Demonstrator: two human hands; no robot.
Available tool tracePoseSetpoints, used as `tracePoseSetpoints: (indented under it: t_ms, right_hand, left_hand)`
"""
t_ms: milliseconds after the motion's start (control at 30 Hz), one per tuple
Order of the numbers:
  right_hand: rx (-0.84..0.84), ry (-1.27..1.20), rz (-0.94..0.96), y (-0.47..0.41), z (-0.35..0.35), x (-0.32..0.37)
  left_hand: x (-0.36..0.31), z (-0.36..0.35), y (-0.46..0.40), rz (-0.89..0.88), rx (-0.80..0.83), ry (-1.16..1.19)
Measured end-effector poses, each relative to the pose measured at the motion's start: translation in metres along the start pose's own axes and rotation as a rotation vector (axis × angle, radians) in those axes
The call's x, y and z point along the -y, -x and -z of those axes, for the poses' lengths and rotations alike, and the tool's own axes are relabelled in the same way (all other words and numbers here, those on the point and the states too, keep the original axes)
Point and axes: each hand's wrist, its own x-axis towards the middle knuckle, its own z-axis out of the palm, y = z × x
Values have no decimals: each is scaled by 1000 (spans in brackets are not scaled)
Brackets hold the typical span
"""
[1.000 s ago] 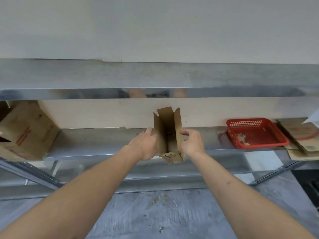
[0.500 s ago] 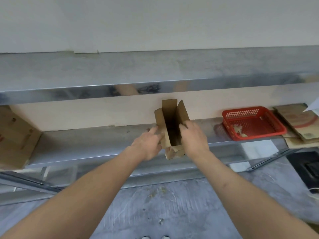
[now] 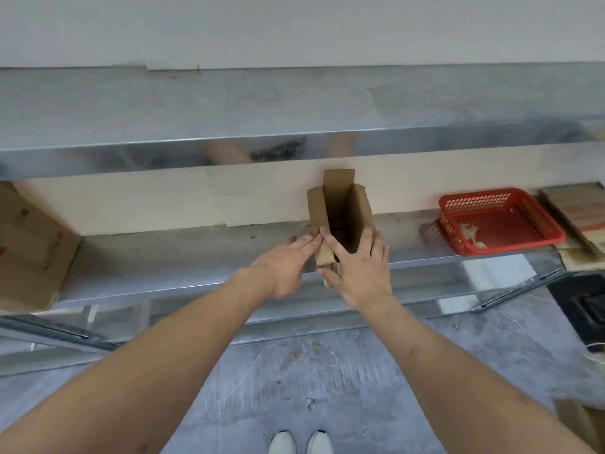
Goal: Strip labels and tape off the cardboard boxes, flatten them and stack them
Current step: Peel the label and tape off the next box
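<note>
— So where's our small cardboard box [image 3: 340,221]?
— Upright at the shelf [image 3: 196,267] edge, flaps open — our left hand [image 3: 284,263] lays straight fingers on its left wall, our right hand [image 3: 360,270] spreads flat across its front.
— Anything else?
— Red basket [image 3: 501,221] to the right.

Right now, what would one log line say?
box: open, unflattened | left hand: touching box | right hand: on box | basket: right
</note>
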Motion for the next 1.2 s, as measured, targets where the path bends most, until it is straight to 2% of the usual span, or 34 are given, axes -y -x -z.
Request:
tracePoseSetpoints:
  t_ms: [233, 300, 400, 533, 733, 900, 1067, 1200]
  right_hand:
    - [-99, -153, -47, 10, -3, 11]
    - [-162, -346, -83, 14, -5, 10]
    - [-219, -821, -201, 17, -7, 12]
    - [-93, -1202, -334, 25, -7, 16]
    - [34, -1528, -565, 18, -10, 5]
    - [156, -1835, -672, 4, -14, -4]
    - [238, -1959, -717, -3, -23, -36]
    - [274, -1907, -706, -15, -36, -65]
  left_hand:
    - [9, 11, 18, 19, -96, 79]
    - [15, 15, 22, 46, -114, 65]
    - [21, 16, 24, 97, -103, 45]
    - [25, 19, 26, 136, -129, 88]
    - [12, 38, 33, 61, -390, 108]
    - [0, 40, 24, 27, -507, 109]
    - [-21, 35, 2, 34, -432, 92]
    - [-46, 27, -32, 24, -385, 56]
